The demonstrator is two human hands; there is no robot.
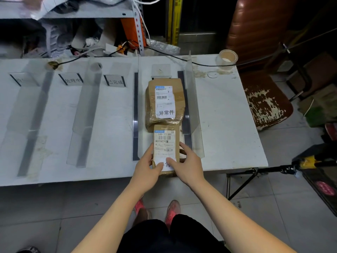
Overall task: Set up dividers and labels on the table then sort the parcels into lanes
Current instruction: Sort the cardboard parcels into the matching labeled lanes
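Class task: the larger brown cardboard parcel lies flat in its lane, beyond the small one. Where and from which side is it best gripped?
Probably by its two long side edges, from above. The larger brown cardboard parcel lies flat, label up, between clear plastic dividers that crowd its sides. The smaller brown parcel, held by the left hand and right hand, blocks its near end.

light: bright, even on white table [54, 161] | far right: dim | edges: wide-angle bowing | far shelf: soft blur

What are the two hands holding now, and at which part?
Both hold the small parcel at its near end: left hand on its left edge, right hand on its right edge.
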